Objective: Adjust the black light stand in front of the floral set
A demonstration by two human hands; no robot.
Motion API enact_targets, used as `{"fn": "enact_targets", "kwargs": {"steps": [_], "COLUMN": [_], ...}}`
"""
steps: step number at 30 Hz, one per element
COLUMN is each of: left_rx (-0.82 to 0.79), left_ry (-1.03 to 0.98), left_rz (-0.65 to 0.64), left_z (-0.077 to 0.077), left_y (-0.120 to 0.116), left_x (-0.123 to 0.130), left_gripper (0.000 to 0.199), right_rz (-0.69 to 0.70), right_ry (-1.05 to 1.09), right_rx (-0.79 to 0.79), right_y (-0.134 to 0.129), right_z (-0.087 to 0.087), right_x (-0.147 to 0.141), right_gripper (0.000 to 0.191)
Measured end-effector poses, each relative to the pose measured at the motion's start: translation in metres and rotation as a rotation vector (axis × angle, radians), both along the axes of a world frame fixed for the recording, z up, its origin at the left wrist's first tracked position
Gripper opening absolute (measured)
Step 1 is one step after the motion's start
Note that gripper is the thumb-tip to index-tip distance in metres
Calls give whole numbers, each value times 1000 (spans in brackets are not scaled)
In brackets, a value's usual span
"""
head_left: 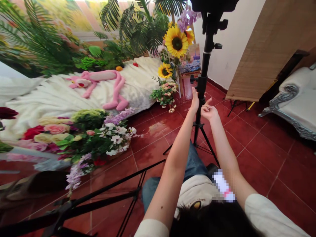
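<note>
A black tripod stand (pixel 203 67) rises upright in front of me, its knobs on the column and its legs spread on the floor. My left hand (pixel 195 100) is at the left side of the column, below a knob, with its fingers extended upward against or close beside the pole. On the right side of the column is my right hand (pixel 208 110), its fingers curled and the index finger partly raised; what it holds, if anything, is too small to make out. The top of the stand carries a dark device (pixel 214 5), cut off by the frame edge.
Another black tripod (pixel 103 187) spreads its legs at the lower left. Flower arrangements (pixel 116 131), a pink plush toy (pixel 102 76) on white cloth (pixel 140 79), and sunflowers (pixel 176 42) stand left. A brown panel (pixel 259 49) and white sofa (pixel 298 95) are right.
</note>
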State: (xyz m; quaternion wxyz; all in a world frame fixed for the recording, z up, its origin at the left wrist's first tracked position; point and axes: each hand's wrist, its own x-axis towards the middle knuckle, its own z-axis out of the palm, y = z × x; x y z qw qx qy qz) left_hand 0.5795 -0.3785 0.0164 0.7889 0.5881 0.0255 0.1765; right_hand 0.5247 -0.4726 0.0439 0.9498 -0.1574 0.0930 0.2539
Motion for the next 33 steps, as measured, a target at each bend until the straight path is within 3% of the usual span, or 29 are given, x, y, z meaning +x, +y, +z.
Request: {"fn": "enact_targets", "kwargs": {"steps": [5, 8, 11, 13, 16, 19, 21, 24, 29, 33], "left_rx": [46, 95, 156, 168, 113, 60, 45, 61, 159, 359], "left_ry": [-1, 20, 186, 271, 389, 486, 500, 471, 367, 240], "left_rz": [-76, -83, -139, -102, 89, 372, 586, 875, 1344, 1781], "left_z": [-10, -35, -78, -109, -147, -163, -160, -142, -93, -53], "left_y": [7, 25, 60, 91, 143, 194, 223, 261, 305, 328], "left_x": [-12, -46, -102, -147, -218, -291, -339, -408, -502, -549], "left_gripper": [67, 51, 45, 49, 57, 60, 58, 50, 39, 28], "right_rz": [65, 20, -75, -86, 13, 187, 327, 558, 947, 1145], "right_ry": [-69, -155, -190, -173, -178, -223, -290, -433, -644, -790], "right_rx": [-48, -117, -178, -246, -357, -407, -433, -486, -574, -635], "right_y": [-15, -15, -5, 9, 44, 90, 124, 175, 251, 302], "right_z": [-1, -2, -2, -2, -2, -6, -12, -20, -27, -27], "right_x": [-2, -7, -15, -22, -39, -66, -88, -128, -199, -249], "right_gripper": [45, 39, 29, 25, 16, 15, 16, 17, 19, 23]}}
